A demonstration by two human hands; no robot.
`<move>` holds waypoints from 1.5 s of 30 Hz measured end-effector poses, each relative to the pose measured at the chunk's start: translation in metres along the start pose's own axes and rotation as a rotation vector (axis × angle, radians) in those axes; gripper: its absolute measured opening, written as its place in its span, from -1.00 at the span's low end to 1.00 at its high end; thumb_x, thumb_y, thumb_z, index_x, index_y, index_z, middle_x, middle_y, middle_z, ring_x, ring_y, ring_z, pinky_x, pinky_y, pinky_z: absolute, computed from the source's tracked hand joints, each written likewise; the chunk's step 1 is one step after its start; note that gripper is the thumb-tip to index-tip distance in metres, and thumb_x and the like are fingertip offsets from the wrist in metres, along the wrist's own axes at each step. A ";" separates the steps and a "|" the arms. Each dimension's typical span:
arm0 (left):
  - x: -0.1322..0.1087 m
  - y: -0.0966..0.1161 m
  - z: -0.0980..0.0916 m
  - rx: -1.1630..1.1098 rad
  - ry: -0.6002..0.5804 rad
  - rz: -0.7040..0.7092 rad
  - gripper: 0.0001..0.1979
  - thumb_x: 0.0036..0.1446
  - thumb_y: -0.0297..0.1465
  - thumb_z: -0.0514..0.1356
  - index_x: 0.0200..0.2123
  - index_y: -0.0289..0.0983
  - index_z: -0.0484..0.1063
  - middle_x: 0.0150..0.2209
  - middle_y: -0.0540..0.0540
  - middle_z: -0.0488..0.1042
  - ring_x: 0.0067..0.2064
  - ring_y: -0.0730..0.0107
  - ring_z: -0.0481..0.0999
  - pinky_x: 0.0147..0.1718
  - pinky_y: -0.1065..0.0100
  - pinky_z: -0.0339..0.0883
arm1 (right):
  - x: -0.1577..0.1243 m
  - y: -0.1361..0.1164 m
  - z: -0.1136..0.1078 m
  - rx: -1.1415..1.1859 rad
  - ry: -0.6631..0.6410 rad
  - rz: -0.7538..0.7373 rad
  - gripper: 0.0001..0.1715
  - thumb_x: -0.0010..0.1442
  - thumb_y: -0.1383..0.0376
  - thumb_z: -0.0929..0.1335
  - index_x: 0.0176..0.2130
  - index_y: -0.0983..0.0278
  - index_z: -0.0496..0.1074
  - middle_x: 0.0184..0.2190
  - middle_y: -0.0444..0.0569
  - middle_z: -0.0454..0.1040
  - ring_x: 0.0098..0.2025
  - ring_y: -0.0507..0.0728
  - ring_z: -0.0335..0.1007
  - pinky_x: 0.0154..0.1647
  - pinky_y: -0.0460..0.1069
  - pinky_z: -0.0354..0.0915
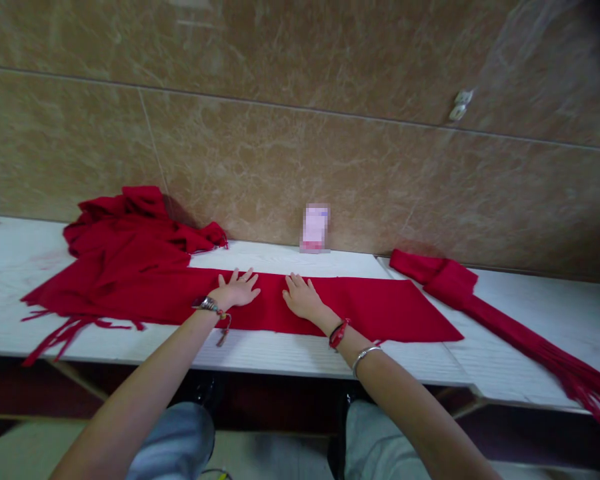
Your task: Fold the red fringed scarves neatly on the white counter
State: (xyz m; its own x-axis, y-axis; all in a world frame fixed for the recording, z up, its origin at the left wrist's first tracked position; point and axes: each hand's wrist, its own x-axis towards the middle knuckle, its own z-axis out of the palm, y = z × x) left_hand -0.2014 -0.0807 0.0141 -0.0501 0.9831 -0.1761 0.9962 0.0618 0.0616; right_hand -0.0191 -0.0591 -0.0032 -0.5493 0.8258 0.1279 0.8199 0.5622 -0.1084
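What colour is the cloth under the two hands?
The cloth under the left hand and right hand is plain red; best seen in head view.

White table point(280, 355) under red cloth point(375, 310), rumpled pile point(125, 230), folded scarf point(497, 325).

Cloth point(380, 307) plain red; tabletop point(280, 353) white, faintly grained; wall point(260, 173) brown, pale-veined.
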 end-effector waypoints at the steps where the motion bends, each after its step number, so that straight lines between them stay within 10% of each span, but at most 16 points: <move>1: 0.000 0.003 0.003 0.000 0.038 0.040 -0.45 0.18 -0.12 -0.21 0.24 -0.07 -0.09 0.29 0.02 -0.27 0.27 -0.05 -0.32 0.07 -0.27 -0.26 | 0.001 -0.001 0.000 0.000 0.003 -0.034 -0.41 0.25 0.23 0.05 0.20 0.42 0.02 0.25 0.15 -0.04 0.26 0.22 -0.18 0.18 0.22 -0.11; 7: 0.002 0.004 0.017 -0.016 0.127 0.150 -0.43 0.19 -0.09 -0.27 0.24 -0.12 -0.09 0.29 -0.04 -0.19 0.27 0.05 -0.21 0.07 -0.26 -0.26 | -0.004 0.021 -0.001 -0.049 -0.033 -0.068 -0.40 0.27 0.19 0.03 0.21 0.40 0.01 0.24 0.13 -0.04 0.25 0.24 -0.15 0.16 0.27 -0.06; 22: 0.000 0.001 0.015 0.002 0.136 0.132 -0.45 0.21 -0.13 -0.28 0.24 -0.11 -0.12 0.29 0.00 -0.20 0.28 0.10 -0.20 0.10 -0.18 -0.27 | -0.093 0.229 -0.030 -0.409 -0.092 0.215 -0.51 0.26 0.40 0.04 0.12 0.38 0.20 0.20 0.22 0.05 0.23 0.30 -0.07 0.05 0.35 0.07; 26: 0.002 0.006 0.006 -0.005 0.059 0.084 -0.43 0.20 -0.12 -0.26 0.25 -0.13 -0.12 0.29 -0.04 -0.23 0.28 0.08 -0.24 0.12 -0.14 -0.28 | -0.088 0.219 -0.040 -0.413 -0.026 0.239 -0.52 0.25 0.38 0.05 0.08 0.41 0.25 0.18 0.31 0.07 0.22 0.35 -0.07 0.04 0.36 0.08; 35: 0.007 0.045 0.014 0.032 0.119 0.262 -0.46 0.21 -0.13 -0.24 0.24 -0.10 -0.09 0.29 -0.06 -0.23 0.28 0.06 -0.24 0.09 -0.17 -0.20 | -0.040 0.077 -0.013 -0.126 0.082 -0.205 -0.42 0.29 0.18 0.04 0.19 0.43 0.04 0.22 0.21 0.01 0.26 0.22 -0.18 0.16 0.24 -0.04; 45: 0.006 0.043 0.017 0.041 0.142 0.263 -0.47 0.21 -0.16 -0.23 0.24 -0.11 -0.08 0.28 -0.06 -0.18 0.27 0.07 -0.19 0.09 -0.18 -0.19 | -0.075 0.206 -0.020 -0.312 -0.016 0.155 -0.47 0.26 0.34 0.03 0.19 0.35 0.08 0.23 0.15 0.01 0.25 0.24 -0.12 0.10 0.28 0.05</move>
State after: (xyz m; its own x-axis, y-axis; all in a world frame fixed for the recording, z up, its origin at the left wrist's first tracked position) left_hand -0.1578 -0.0751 -0.0008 0.2032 0.9789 -0.0203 0.9783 -0.2020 0.0465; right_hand 0.1939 -0.0064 -0.0157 -0.4147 0.9022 0.1182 0.9023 0.3909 0.1819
